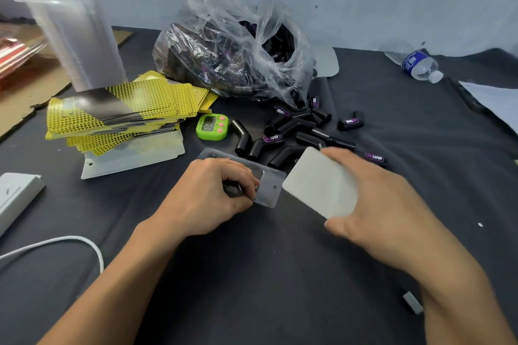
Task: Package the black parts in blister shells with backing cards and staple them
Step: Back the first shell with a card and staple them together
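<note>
the left hand [207,193] lies palm down on the dark table cloth [252,274], wrist low. its fingers are curled over one end of a clear blister shell [269,186] and pin it in place. a black part [232,190] shows dimly under the fingers. it looks seated in the shell's pocket, though the hand hides most of it.

the right hand [378,204] comes in from the side, holding a backing card [316,185] by its edges, thumb on the near edge and fingertips on the far one. the card is tilted, pale side up, with its corner just beside the shell's free end. i cannot tell whether the two touch.

from where i stand, this looks like the closing step: shell loaded, card about to go on. the next move calls for squaring the card to the shell's flat rim while the left hand keeps the shell from sliding, and only then stapling. i can't pick out a stapler for certain.

just beyond the hands lie the loose black parts [297,131], spilled from a crumpled plastic bag [238,59]. to the left is a green timer [212,126], then a fanned stack of yellow-and-black cards [123,112], and behind that a tall stack of clear shells [78,36].
</note>
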`<state>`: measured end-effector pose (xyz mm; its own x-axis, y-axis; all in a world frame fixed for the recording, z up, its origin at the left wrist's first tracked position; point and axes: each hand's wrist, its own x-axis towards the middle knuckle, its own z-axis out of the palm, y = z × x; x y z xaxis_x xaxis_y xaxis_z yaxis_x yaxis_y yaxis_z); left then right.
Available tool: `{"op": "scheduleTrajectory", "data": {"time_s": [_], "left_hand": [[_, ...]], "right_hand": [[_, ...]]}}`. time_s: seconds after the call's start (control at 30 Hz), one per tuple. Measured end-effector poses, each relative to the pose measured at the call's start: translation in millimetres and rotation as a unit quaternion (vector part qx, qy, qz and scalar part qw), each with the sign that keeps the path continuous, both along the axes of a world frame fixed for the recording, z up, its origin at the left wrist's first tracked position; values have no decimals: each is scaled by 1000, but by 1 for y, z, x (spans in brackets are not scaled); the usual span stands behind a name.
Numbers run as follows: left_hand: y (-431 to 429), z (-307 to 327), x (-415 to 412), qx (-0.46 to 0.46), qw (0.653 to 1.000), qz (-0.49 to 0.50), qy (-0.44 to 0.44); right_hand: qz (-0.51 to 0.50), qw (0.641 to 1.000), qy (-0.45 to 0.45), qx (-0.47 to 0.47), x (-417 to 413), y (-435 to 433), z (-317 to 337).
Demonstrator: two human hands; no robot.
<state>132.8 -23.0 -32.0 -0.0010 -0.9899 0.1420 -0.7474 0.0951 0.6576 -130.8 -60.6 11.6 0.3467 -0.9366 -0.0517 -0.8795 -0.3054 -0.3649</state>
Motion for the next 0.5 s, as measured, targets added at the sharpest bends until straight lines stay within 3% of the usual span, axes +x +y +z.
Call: {"op": "scheduleTrajectory", "data": {"time_s": [0.17,0.3,0.43,0.5], "left_hand": [[0,-8,-5,-32,999,-5,-16],[-2,-5,-6,-63,997,1,-34],[-23,12,3,61,982,-59,-170],[-32,14,3,84,977,-69,-185]], "right_hand": [[2,990,-125,65,-4,-7,-5],[7,993,-108,52,4,-14,-6],[7,998,-56,30,12,-32,5],[25,999,-24,37,16,-39,8]]}}
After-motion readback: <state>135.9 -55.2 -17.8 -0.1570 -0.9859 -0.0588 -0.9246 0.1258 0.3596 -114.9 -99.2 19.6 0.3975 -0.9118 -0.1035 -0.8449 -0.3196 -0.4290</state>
